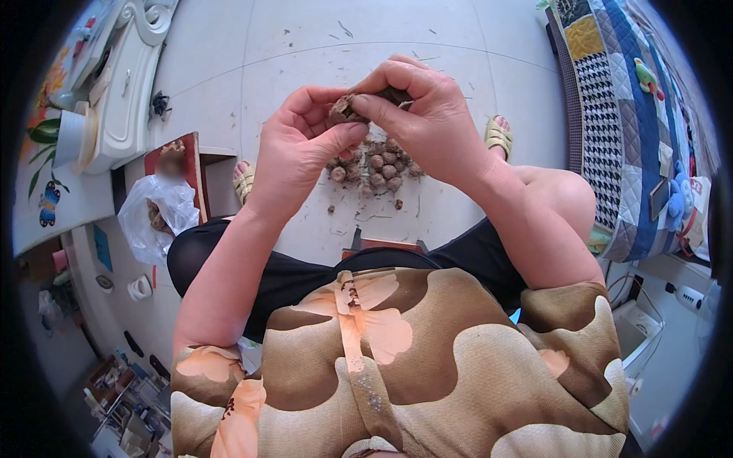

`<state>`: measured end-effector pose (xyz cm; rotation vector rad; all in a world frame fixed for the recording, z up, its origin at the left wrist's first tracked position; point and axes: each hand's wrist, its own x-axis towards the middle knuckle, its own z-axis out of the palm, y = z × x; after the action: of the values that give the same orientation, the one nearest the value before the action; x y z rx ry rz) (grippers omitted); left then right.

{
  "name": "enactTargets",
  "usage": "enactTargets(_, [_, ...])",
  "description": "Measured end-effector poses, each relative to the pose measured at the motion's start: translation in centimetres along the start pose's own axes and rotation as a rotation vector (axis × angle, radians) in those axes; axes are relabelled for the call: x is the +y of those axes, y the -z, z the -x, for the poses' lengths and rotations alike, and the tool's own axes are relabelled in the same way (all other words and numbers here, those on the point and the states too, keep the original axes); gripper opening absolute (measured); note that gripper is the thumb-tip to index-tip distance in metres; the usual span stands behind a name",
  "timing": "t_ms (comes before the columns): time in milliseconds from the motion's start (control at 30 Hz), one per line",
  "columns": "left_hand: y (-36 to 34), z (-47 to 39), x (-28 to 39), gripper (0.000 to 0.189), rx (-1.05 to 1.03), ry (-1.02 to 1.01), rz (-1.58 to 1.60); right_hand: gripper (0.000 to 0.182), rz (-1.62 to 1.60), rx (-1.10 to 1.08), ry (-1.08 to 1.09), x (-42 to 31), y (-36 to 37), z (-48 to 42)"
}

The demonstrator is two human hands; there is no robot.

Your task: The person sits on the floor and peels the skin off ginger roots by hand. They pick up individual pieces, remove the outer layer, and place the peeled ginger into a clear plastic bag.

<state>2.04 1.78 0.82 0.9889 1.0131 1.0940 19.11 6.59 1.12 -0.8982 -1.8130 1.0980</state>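
My left hand (295, 140) grips a rough brown lump (342, 110) between thumb and fingers. It looks cracked or hollow on top. My right hand (432, 109) meets it from the other side, its thumb pressed on the lump's edge. Under the curled right fingers shows a darker brown piece (392, 94), partly hidden. Below both hands, a pile of brown round balls (385, 166) with fibrous scraps lies on the pale tiled floor (286, 223). My hands cover part of the pile.
At left, a clear plastic bag (134, 212) with brown contents sits beside a red wooden stool (197, 163). Farther left stands a white carved cabinet (123, 86). A patchwork quilt (621, 109) covers furniture at right. Sandalled feet (500, 137) flank the pile; stalk bits (343, 28) litter the floor.
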Motion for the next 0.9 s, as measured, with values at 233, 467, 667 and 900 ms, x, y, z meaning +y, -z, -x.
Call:
enactTargets(233, [0.5, -0.1, 0.6, 0.032, -0.056, 0.03, 0.05, 0.013, -0.363, 0.013, -0.448, -0.1, -0.1, -0.2])
enactTargets(467, [0.8, 0.1, 1.2, 0.038, -0.07, 0.085, 0.14, 0.02, -0.52, 0.072, -0.411, -0.4, 0.3, -0.3])
enactTargets(667, [1.8, 0.1, 0.0, 0.031, 0.006, 0.161, 0.265, 0.026, -0.467, -0.115, -0.46, 0.7, 0.8, -0.6])
enactTargets(900, [2.6, -0.2, 0.6, 0.024, 0.055, 0.128, 0.38, 0.017, -0.451, -0.323, -1.07, 11.3, -3.1, 3.4])
